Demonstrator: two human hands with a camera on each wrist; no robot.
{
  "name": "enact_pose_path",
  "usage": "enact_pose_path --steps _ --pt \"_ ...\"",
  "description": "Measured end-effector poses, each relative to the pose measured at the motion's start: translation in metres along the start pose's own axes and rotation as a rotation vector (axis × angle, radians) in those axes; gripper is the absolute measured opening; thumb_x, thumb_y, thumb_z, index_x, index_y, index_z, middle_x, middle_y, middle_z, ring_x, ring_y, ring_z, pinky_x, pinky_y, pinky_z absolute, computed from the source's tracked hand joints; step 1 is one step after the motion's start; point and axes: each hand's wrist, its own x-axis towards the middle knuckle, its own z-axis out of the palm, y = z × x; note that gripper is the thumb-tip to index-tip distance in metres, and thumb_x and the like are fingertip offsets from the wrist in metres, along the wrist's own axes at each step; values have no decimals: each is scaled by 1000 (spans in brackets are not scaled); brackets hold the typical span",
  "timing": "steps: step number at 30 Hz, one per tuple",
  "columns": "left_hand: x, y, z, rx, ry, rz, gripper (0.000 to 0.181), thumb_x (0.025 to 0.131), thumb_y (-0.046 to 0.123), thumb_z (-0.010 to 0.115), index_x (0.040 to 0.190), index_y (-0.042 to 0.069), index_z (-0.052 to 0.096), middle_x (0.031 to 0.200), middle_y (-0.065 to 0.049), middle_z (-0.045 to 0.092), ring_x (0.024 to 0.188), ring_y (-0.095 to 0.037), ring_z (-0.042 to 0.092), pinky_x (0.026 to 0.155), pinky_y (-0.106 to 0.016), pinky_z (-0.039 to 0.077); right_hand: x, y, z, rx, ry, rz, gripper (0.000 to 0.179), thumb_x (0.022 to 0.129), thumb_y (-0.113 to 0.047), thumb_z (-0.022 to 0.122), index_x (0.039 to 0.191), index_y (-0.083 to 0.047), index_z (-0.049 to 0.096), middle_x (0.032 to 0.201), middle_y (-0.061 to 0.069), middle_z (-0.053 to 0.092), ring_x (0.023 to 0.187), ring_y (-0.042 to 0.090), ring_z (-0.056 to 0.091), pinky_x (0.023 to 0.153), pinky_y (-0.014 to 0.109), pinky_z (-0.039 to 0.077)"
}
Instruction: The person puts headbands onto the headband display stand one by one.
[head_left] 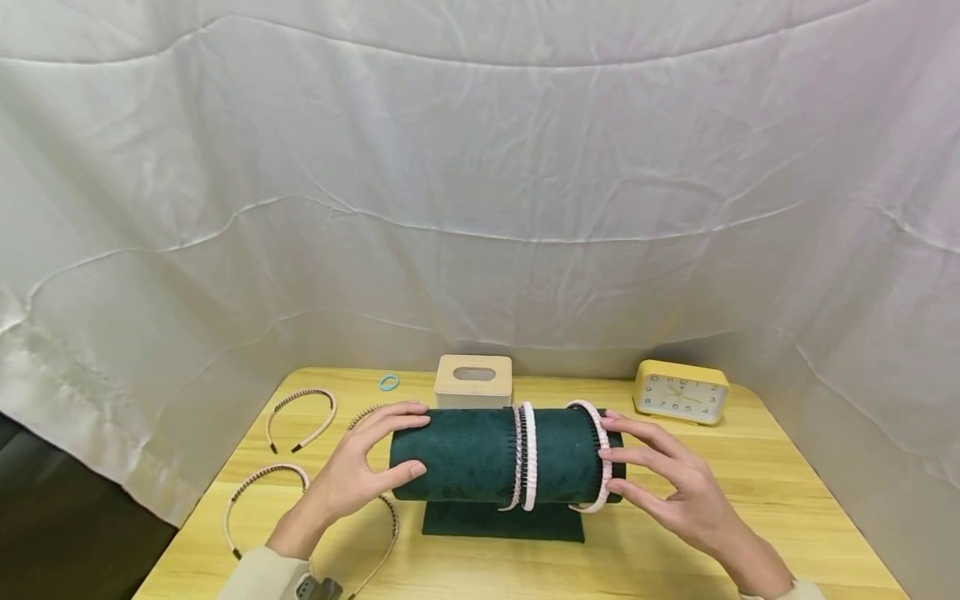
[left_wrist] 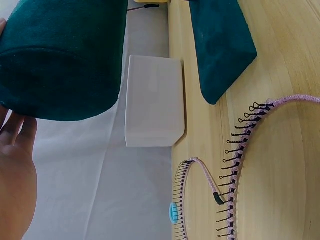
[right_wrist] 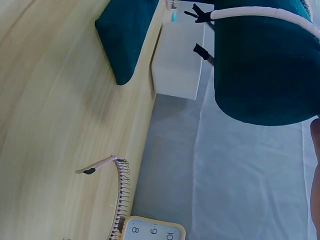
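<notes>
In the head view a dark green velvet headband stand has a horizontal roll on a flat base. My left hand grips the roll's left end, fingers along the top and thumb in front. My right hand holds the right end with spread fingers and thumb, their tips over a white headband there. Another white headband and a thin pink one sit side by side near the roll's middle. The left wrist view has fingers at the roll's end; the right wrist view catches only a sliver of hand.
Toothed headbands lie on the table left of the stand, one partly behind my left arm. Behind stand a tissue box, a small blue ring and a yellow clock. Another toothed headband lies beside the clock.
</notes>
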Motion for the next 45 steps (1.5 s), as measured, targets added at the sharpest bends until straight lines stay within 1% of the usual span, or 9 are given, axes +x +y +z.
enact_pose_path --steps 6,11,17,22,27,31,35,37,45 --pt "0 1 -2 2 -5 -2 57 93 20 89 145 32 69 157 5 60 149 -17 53 124 -27 40 2 -1 3 -30 -13 8 36 103 -33 78 122 -3 79 141 26 67 145 19 60 122 20 44" --pt "0 2 -1 -5 -10 -8 57 92 20 89 145 32 69 158 6 60 149 -16 53 124 -26 38 8 -3 7 -44 -13 -18 35 103 -33 77 122 -4 79 142 25 68 143 19 61 121 19 44" --pt "0 2 -1 -6 -5 -6 58 92 19 89 145 32 69 157 5 60 149 -16 53 124 -26 39 12 -5 10 -48 -8 -33 34 103 -32 78 120 -3 80 142 24 69 143 21 61 123 21 43" --pt "0 2 -1 -7 -3 -3 57 92 20 89 144 31 69 157 5 60 148 -17 54 123 -27 40 11 -3 11 -54 -18 -21 33 103 -34 77 120 -5 80 141 23 70 145 22 60 128 27 39" --pt "0 0 0 -8 6 25 57 92 18 89 144 29 69 156 1 62 147 -19 55 123 -27 40 12 -1 15 -67 -36 -7 33 103 -35 78 121 -8 80 141 22 71 144 21 61 133 31 33" --pt "0 0 0 -18 7 31 57 92 17 89 144 28 70 155 0 62 147 -20 55 123 -26 40 15 -1 18 -76 -48 -7 32 103 -35 79 122 -10 80 141 21 71 142 21 63 134 33 32" --pt "0 1 0 -24 1 7 57 92 18 89 144 32 69 156 4 61 148 -18 54 124 -27 39 18 -2 22 -92 -58 -6 31 103 -37 78 123 -13 80 141 19 72 141 19 63 134 34 31" --pt "0 1 0 -18 2 9 58 92 18 89 144 31 69 157 4 61 148 -19 54 123 -29 41 20 -2 23 -101 -64 -5 32 103 -38 77 123 -14 80 141 18 72 140 19 64 134 35 31" --pt "0 1 0 -11 3 -1 58 92 19 89 144 33 69 157 5 61 149 -19 54 123 -31 41 26 -3 29 -120 -86 -15 31 103 -38 78 125 -16 80 142 16 72 137 24 65 132 33 34"
